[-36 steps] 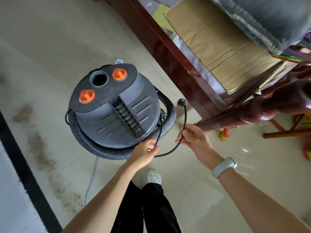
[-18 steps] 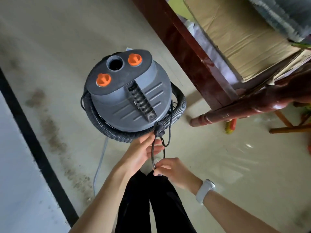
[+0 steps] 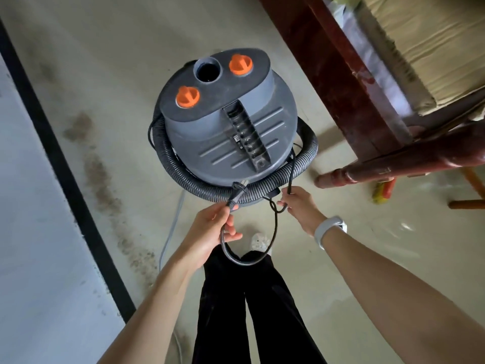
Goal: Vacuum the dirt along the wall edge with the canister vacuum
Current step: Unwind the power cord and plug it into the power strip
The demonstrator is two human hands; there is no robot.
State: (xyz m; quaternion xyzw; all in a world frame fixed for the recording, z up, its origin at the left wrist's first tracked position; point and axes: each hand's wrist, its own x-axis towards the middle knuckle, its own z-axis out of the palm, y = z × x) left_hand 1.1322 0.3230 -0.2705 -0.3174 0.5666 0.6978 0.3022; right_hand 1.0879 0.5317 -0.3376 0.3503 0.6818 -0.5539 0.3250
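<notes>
Floor (image 3: 110, 74) is pale concrete. A black baseboard strip (image 3: 65, 174) runs diagonally on my left where the floor meets the wall (image 3: 31, 232), with a trail of dirt (image 3: 105, 185) on the floor just beside it.

Dark wooden furniture (image 3: 341, 74) sits on my right, cardboard (image 3: 433, 43) lying on it.

Canister vacuum (image 3: 225, 132) stands upright on the floor straight ahead of me, between the dirt and the furniture. Grey body, two orange knobs and an open port on top. Ribbed hose (image 3: 204, 187) is coiled around its base.

Black power cord (image 3: 274, 232) hangs in a loop between my hands, over my legs.

My left hand (image 3: 210, 232) grips the cord just behind the plug (image 3: 237, 191), fingers curled round it; the plug lies against the hose. My right hand (image 3: 299, 206) pinches the cord nearer the canister. White band (image 3: 329, 229) on my right wrist.
</notes>
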